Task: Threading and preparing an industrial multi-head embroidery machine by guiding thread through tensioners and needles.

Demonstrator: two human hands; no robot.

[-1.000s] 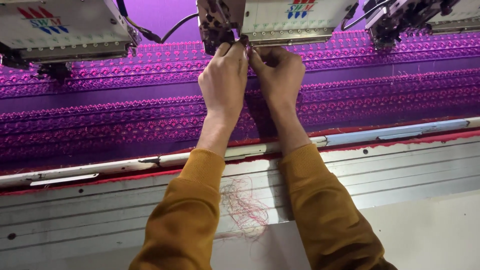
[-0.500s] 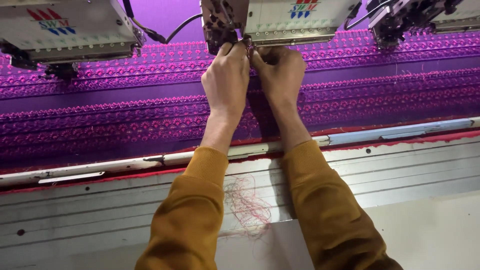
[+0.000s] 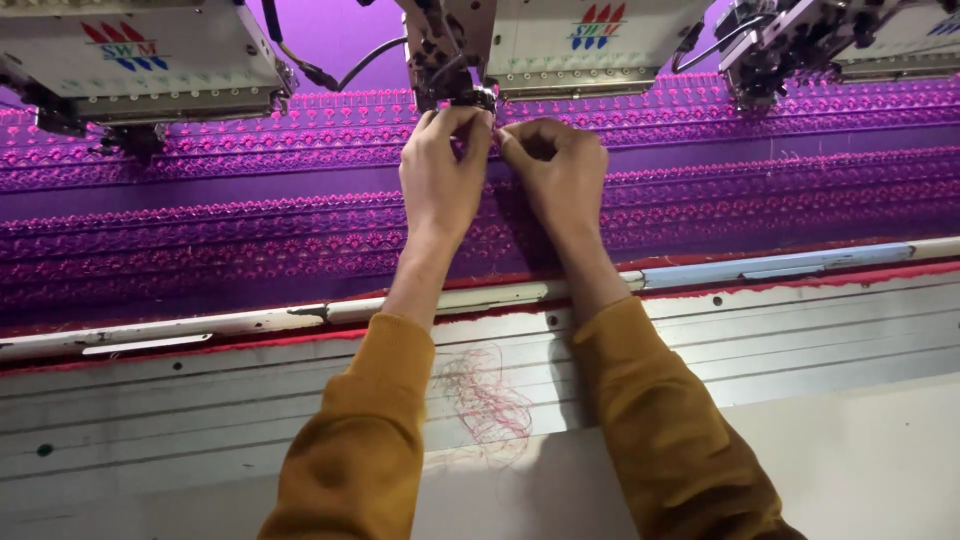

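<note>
Both my arms, in mustard sleeves, reach over the frame to the middle embroidery machine head (image 3: 520,45). My left hand (image 3: 443,175) has its fingertips pinched at the needle area (image 3: 470,98) under that head. My right hand (image 3: 560,170) is curled beside it, thumb and fingers pinched close to the left hand's tips. A fine thread may run between them, but it is too thin to tell. Below the hands lies stretched purple fabric (image 3: 200,235) with rows of pink embroidered pattern.
Another embroidery head (image 3: 140,60) hangs at the left and a third (image 3: 830,40) at the right. A white metal frame rail (image 3: 760,268) edged in red crosses in front. A tangle of loose red thread (image 3: 485,405) lies on the grey-white bed between my forearms.
The view has shifted slightly. My hands stay at the needle area, with the right fingers moved a little closer to the left fingertips.
</note>
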